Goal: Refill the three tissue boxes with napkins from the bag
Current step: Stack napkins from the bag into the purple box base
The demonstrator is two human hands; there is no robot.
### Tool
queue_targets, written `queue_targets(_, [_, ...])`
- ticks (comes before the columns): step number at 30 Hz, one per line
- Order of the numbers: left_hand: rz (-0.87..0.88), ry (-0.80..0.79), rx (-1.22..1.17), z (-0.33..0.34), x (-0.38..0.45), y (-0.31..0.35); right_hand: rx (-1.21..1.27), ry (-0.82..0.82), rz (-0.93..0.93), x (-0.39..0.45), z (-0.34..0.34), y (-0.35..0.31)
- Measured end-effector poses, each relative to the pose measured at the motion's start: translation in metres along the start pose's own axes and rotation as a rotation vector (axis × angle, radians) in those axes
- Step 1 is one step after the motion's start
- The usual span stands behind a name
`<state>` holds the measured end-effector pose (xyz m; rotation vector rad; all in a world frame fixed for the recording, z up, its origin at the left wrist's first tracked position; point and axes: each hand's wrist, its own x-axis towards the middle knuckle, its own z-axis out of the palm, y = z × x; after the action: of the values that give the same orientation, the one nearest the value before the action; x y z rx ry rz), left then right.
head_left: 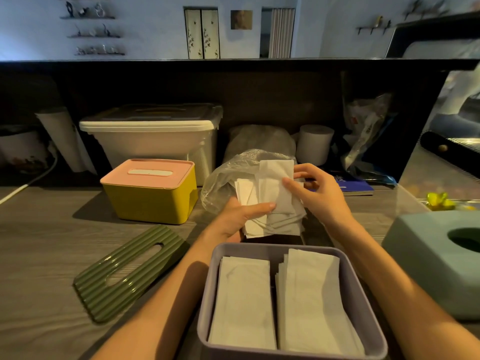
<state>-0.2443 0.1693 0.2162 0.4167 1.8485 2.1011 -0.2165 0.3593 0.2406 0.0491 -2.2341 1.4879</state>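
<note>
My left hand holds a stack of white napkins from below, thumb across its front. My right hand pinches the top napkin of that stack at its right edge. Just behind them lies the clear plastic bag. In front of me stands an open purple tissue box with two rows of napkins lying in it. Its green ribbed lid rests on the table to the left. A yellow tissue box with a pink lid stands closed at the back left. A blue tissue box sits at the right.
A white storage bin and a paper roll stand against the dark back wall. A blue booklet and crumpled plastic packaging lie at the back right. A white cable runs along the left.
</note>
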Motion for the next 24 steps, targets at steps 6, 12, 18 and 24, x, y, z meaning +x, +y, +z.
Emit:
queue_targets(6, [-0.072, -0.033, -0.149, -0.001, 0.0018, -0.0042, -0.077, 0.127, -0.131, 0.0007, -0.0017, 0.0022])
queue_targets(12, [-0.124, 0.013, -0.222, 0.0025, 0.0006, 0.0008, -0.088, -0.007, -0.089, 0.0025, -0.0053, -0.0016])
queue_targets(18, [-0.143, 0.02, -0.267, 0.0037, -0.0017, 0.0033, -0.161, -0.008, -0.117, 0.0001, -0.007, -0.0025])
queue_targets(24, [-0.156, 0.049, -0.259, 0.0023, 0.0018, -0.0018, -0.148, 0.068, -0.193, 0.0001, -0.0078, -0.001])
